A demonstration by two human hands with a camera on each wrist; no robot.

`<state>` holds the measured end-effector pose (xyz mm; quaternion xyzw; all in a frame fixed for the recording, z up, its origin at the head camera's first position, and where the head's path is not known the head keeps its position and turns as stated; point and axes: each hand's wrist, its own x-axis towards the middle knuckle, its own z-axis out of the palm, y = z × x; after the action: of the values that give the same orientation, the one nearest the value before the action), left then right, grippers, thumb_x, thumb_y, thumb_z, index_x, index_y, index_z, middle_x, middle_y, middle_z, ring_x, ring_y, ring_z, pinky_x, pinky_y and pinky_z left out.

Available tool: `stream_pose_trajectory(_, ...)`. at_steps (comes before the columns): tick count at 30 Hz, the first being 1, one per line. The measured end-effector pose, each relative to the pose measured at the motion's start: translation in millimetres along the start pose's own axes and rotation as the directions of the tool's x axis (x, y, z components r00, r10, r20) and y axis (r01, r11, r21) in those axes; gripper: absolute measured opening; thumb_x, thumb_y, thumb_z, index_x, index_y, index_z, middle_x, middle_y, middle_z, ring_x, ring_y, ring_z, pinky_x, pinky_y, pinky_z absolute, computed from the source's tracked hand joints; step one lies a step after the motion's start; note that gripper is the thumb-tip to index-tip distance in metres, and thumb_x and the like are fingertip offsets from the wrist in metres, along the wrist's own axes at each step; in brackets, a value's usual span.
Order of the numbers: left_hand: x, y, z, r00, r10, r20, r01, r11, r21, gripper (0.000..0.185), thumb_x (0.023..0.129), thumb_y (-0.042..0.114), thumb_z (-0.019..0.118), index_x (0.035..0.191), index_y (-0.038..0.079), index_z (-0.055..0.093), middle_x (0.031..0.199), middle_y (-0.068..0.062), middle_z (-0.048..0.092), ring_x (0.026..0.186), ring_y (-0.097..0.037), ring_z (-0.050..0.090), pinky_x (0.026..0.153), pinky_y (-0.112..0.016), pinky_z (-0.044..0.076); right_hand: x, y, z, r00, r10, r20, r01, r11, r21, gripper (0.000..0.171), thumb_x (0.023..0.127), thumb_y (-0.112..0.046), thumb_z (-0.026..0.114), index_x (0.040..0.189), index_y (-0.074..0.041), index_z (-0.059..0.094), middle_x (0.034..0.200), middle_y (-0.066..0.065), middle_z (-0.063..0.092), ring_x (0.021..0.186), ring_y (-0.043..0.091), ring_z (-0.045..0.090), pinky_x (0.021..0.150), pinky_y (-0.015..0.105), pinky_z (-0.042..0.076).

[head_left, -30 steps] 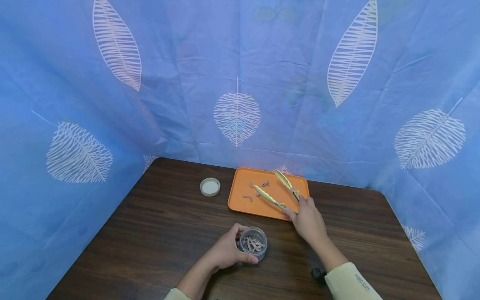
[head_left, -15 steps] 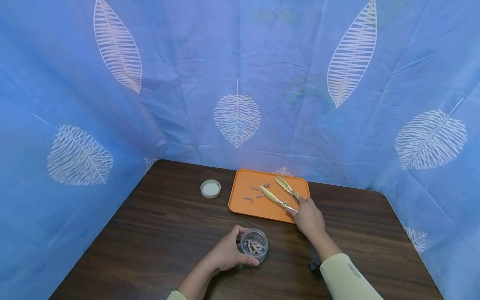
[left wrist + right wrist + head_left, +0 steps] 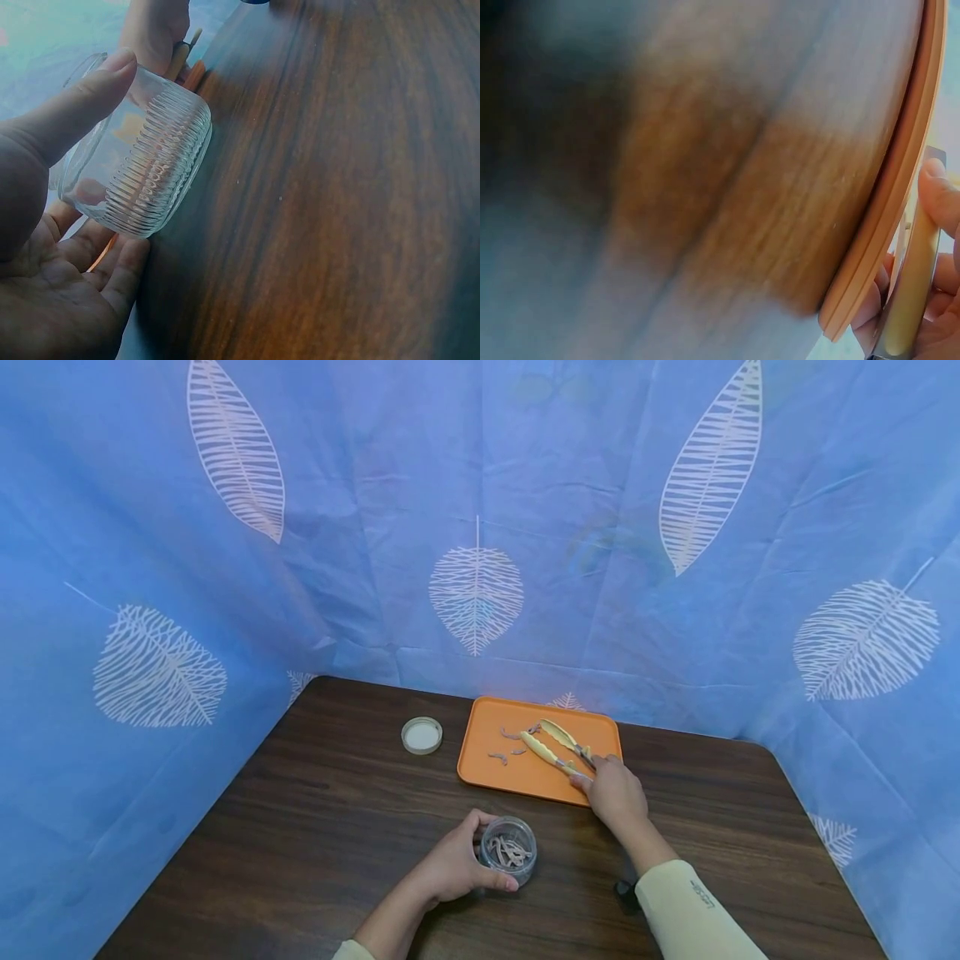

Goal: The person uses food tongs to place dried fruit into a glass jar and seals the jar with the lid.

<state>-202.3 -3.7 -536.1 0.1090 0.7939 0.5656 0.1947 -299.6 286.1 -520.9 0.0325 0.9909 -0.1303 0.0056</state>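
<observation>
My left hand (image 3: pixel 453 862) grips a clear jar (image 3: pixel 528 872), thumb on the near side and fingers round the far side. Inside the jar lie several pale, worm-like pieces (image 3: pixel 510 852). In the left wrist view the ribbed wall of the jar (image 3: pixel 154 161) shows close to the table. With my right hand (image 3: pixel 618 789) I hold metal tongs (image 3: pixel 542 750) with cream, scalloped tips. The tips are slightly apart over an orange tray (image 3: pixel 480 772), the farther one overlapping a small greyish piece (image 3: pixel 533 728). More such pieces (image 3: pixel 498 758) lie left of the tips.
A round lid (image 3: pixel 422 736) with a white inside lies left of the tray. The tray sits near the back edge of the dark wooden table (image 3: pixel 337 793). Blue leaf-patterned cloth (image 3: pixel 360 568) hangs around it. A small black object (image 3: pixel 626 893) shows beside my right sleeve (image 3: pixel 686 902).
The tongs' tips have drawn closer together; the nearer one moved right, away from the lower-left pieces, and the farther one came down and left. The left hand and jar have barely moved.
</observation>
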Motion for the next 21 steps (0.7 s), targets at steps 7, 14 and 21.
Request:
stream_pose_trajectory(7, -0.3, 1.9, -0.6, 1.000, -0.009, 0.000, 0.009, 1.000, 0.004, 0.080, 0.075, 0.022, 0.103, 0.141, 0.020, 0.057, 0.139, -0.007, 0.068, 0.133, -0.030, 0.062, 0.112, -0.060, 0.048, 1.2, 0.7, 0.8, 1.000, -0.018, -0.026, 0.017, 1.000, -0.023, 0.069, 0.104, -0.046, 0.073, 0.151, 0.002, 0.060, 0.132, 0.027, 0.069, 0.107, 0.044, 0.071, 0.091, 0.058, 0.060)
stream_pose_trajectory(14, -1.5, 2.1, -0.3, 1.000, -0.012, -0.002, 0.012, 1.000, -0.005, 0.081, 0.075, 0.022, 0.103, 0.141, 0.020, 0.057, 0.139, -0.007, 0.068, 0.133, -0.031, 0.062, 0.112, -0.060, 0.048, -0.1, -0.5, -0.1, 0.999, -0.022, -0.044, 0.019, 0.998, -0.057, 0.063, 0.104, -0.044, 0.072, 0.148, 0.001, 0.064, 0.126, 0.025, 0.072, 0.098, 0.043, 0.072, 0.086, 0.058, 0.061)
stream_pose_trajectory(21, -0.4, 0.3, -0.4, 1.000, -0.019, -0.004, 0.019, 1.000, -0.006, 0.081, 0.075, 0.022, 0.103, 0.141, 0.021, 0.057, 0.139, -0.006, 0.067, 0.134, -0.030, 0.062, 0.112, -0.060, 0.048, -1.1, 0.4, -2.1, 0.999, -0.016, -0.048, 0.013, 0.998, -0.056, 0.062, 0.103, -0.045, 0.073, 0.146, 0.000, 0.066, 0.122, 0.021, 0.073, 0.092, 0.038, 0.072, 0.081, 0.056, 0.061)
